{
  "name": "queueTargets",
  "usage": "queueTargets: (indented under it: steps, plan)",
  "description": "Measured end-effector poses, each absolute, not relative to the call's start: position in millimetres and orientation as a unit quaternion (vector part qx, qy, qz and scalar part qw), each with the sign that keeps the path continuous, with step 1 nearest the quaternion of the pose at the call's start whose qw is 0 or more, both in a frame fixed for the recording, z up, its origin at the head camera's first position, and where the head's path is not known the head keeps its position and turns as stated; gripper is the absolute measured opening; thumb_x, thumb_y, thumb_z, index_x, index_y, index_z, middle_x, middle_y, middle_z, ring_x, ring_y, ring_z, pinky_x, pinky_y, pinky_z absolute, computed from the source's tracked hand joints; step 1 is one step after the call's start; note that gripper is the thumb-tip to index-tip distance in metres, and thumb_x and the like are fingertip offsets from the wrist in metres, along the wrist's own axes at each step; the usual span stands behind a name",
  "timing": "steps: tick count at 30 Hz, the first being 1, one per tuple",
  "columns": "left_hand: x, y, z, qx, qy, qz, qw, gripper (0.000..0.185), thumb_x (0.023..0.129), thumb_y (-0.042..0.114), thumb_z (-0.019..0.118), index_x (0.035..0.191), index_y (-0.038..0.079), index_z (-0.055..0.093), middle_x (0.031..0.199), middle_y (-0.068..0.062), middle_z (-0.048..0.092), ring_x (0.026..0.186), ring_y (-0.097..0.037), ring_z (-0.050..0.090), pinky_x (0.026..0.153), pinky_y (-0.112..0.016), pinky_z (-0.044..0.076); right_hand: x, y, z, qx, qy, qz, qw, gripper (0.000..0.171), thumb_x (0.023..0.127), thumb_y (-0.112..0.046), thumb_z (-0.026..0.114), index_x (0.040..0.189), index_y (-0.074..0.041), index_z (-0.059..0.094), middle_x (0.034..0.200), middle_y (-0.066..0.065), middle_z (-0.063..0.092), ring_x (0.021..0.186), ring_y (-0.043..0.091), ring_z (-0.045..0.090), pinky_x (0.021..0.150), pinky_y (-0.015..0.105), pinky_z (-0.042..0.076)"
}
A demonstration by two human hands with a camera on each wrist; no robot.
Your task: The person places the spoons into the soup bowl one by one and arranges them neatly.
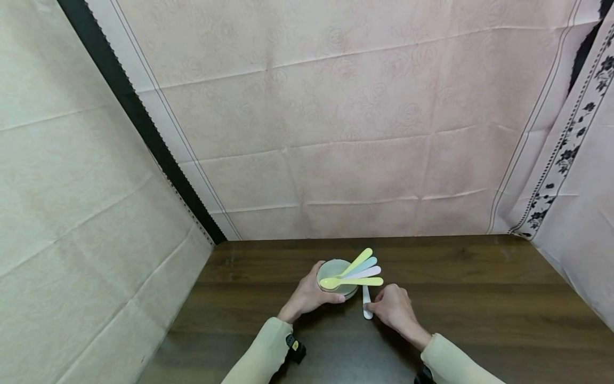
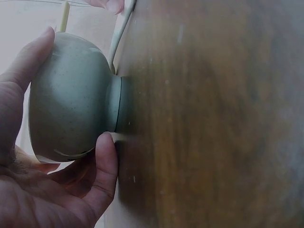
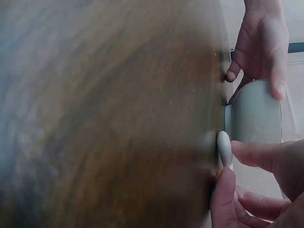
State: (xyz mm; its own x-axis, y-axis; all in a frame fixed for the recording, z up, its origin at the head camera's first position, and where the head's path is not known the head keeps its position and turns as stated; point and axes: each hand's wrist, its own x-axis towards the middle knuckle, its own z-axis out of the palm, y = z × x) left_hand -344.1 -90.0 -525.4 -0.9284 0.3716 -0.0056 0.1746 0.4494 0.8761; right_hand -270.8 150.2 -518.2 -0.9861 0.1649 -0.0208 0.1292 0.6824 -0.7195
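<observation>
A pale green bowl (image 1: 332, 265) stands on the wooden table, its foot on the surface in the left wrist view. My left hand (image 1: 309, 292) grips its left side, thumb at the near rim and fingers round the far side. Several spoons lie fanned across the bowl, handles out to the right: a yellow-green spoon (image 1: 361, 259), a light blue spoon (image 1: 368, 263), a pale lilac spoon (image 1: 369, 273) and a nearer yellow-green spoon (image 1: 361, 281). Just right of the bowl, my right hand (image 1: 397, 309) pinches a white spoon (image 1: 367, 311) low at the tabletop.
The brown wooden table (image 1: 470, 288) runs back to a pale cloth wall (image 1: 355, 160). More cloth hangs on the left (image 1: 96, 213) and right sides. A black strip (image 1: 144, 120) edges the left corner.
</observation>
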Motion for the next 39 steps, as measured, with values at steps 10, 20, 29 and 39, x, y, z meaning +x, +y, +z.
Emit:
queueTargets:
  steps: [10, 20, 29, 39]
  plan:
    - [-346, -90, -525, 0.164, 0.849, 0.493, 0.095, 0.107, 0.077, 0.039, 0.101, 0.164, 0.018, 0.041, 0.145, -0.006, 0.065, 0.129, -0.024, 0.061, 0.109, -0.054, 0.05, -271, 147, -517, -0.081, -0.91, 0.407, 0.014, 0.024, 0.083, -0.015, 0.093, 0.066, -0.009, 0.077, 0.054, -0.003, 0.066, 0.05, 0.011, 0.062, 0.051, 0.028, 0.048]
    - [-344, -90, -526, 0.16, 0.851, 0.491, 0.097, 0.108, 0.077, 0.04, 0.1, 0.164, 0.018, 0.04, 0.147, -0.006, 0.064, 0.129, -0.025, 0.061, 0.111, -0.055, 0.049, -272, 143, -520, -0.082, -0.904, 0.42, -0.004, 0.019, 0.084, -0.01, 0.09, 0.07, -0.007, 0.078, 0.054, -0.001, 0.068, 0.051, 0.011, 0.064, 0.052, 0.027, 0.05]
    - [-345, -90, -527, 0.165, 0.85, 0.491, 0.094, 0.106, 0.077, 0.04, 0.1, 0.163, 0.019, 0.041, 0.145, -0.006, 0.065, 0.128, -0.024, 0.061, 0.109, -0.054, 0.049, -271, 139, -519, -0.069, -0.896, 0.439, -0.002, 0.019, 0.085, -0.004, 0.085, 0.069, -0.005, 0.076, 0.055, 0.0, 0.068, 0.05, 0.01, 0.065, 0.051, 0.027, 0.052]
    - [-344, -90, -526, 0.161, 0.851, 0.49, 0.095, 0.11, 0.076, 0.041, 0.1, 0.165, 0.017, 0.04, 0.148, -0.007, 0.064, 0.13, -0.025, 0.06, 0.111, -0.056, 0.048, -270, 142, -519, -0.092, -0.873, 0.479, -0.018, 0.011, 0.086, -0.005, 0.086, 0.079, 0.0, 0.079, 0.065, 0.006, 0.074, 0.053, 0.011, 0.069, 0.053, 0.028, 0.056]
